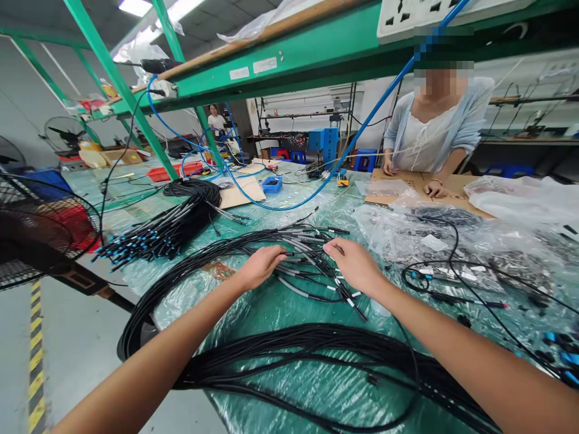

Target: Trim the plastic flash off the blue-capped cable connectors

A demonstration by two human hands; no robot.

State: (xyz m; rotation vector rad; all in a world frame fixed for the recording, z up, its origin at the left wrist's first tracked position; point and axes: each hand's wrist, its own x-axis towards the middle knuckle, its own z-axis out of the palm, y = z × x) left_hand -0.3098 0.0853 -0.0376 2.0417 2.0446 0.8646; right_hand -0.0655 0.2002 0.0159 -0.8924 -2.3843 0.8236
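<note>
In the middle of the green, film-covered table (266,307) lies a long bundle of black cables (149,295), looping off the left edge and back along the front. Grey and black cable ends (312,256), some with white tags, fan out beneath my hands. My left hand (263,266) pinches a black cable near its end, thumb against fingers. To its right, my right hand (355,262) is closed with its fingertips together over the cable ends, apparently on a cable too; its grip is partly hidden.
A second cable bundle with blue tips (149,232) lies at back left. Bags of small metal parts (434,253) cover the right. A fan (40,229) stands left. A blue hose (362,126) hangs across the view under a green shelf (289,66). A person (434,126) stands opposite.
</note>
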